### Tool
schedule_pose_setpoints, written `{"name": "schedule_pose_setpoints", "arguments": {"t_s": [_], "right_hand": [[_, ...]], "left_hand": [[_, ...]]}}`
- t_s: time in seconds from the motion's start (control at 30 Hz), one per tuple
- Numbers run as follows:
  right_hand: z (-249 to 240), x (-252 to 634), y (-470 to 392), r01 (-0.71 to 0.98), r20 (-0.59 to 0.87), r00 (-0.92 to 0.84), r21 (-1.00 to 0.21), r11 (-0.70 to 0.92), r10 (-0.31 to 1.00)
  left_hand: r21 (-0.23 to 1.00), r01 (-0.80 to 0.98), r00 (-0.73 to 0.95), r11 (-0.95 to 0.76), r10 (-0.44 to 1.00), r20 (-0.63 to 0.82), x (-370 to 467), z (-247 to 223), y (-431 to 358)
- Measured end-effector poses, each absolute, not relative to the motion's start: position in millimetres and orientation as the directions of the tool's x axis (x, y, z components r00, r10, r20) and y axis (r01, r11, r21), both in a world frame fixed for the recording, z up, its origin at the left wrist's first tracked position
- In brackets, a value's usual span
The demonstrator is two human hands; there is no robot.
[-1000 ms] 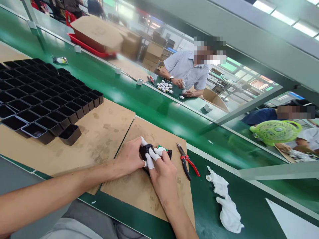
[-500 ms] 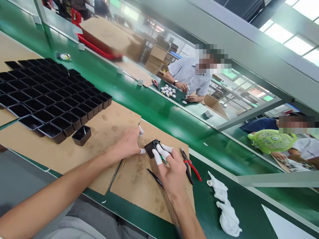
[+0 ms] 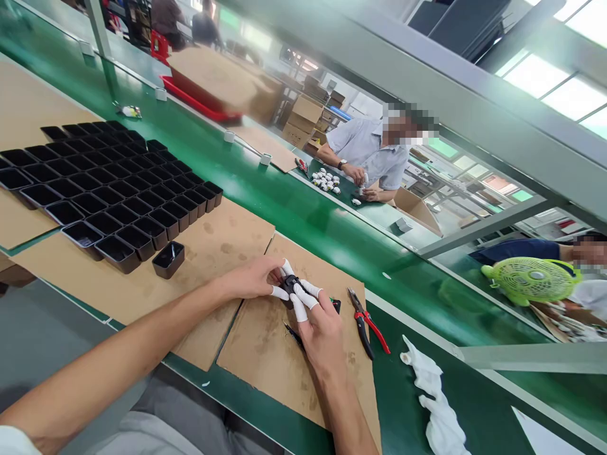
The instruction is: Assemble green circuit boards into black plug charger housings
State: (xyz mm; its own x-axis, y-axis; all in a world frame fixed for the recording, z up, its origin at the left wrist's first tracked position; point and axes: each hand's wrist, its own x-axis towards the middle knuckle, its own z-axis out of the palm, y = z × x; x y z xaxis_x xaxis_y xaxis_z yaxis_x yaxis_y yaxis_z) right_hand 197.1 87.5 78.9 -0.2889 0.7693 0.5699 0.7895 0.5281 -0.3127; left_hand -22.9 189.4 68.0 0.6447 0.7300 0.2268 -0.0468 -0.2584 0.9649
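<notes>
Between my two hands is a small black plastic part [image 3: 290,284], held over the cardboard sheet [image 3: 265,335]. My left hand [image 3: 263,278] grips its left side with white-covered fingertips. From the right, my right hand [image 3: 317,316] pinches the same part, also with white finger covers. Much of the part is hidden by the fingers. Dark tweezers [image 3: 294,335] lie partly under my right hand. A small black and green item [image 3: 336,305] shows just behind that hand. Red-and-black pliers [image 3: 366,323] rest at the cardboard's right edge.
Many black open boxes [image 3: 118,208] stand in rows at left, with a single box [image 3: 168,260] in front. A crumpled white cloth [image 3: 434,398] lies at right. Across the green bench [image 3: 265,196], a person [image 3: 365,151] handles small white parts; a green fan [image 3: 533,278] stands farther right.
My left hand has moved right and closed on the black part, which my right hand alone held before. The part has turned, and the view has shifted slightly.
</notes>
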Motion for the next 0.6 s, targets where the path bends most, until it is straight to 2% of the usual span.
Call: {"name": "schedule_pose_setpoints", "arguments": {"t_s": [0.27,0.6], "right_hand": [[74,196,87,0.759,0.508,-0.383,-0.304,0.577,0.771],[73,214,97,0.745,0.511,-0.481,-0.19,0.639,0.712]], "left_hand": [[0.986,-0.083,0.689,-0.145,0.707,0.162,-25,56,197],[0.985,-0.123,0.676,-0.123,0.716,0.174,-27,55,199]]}}
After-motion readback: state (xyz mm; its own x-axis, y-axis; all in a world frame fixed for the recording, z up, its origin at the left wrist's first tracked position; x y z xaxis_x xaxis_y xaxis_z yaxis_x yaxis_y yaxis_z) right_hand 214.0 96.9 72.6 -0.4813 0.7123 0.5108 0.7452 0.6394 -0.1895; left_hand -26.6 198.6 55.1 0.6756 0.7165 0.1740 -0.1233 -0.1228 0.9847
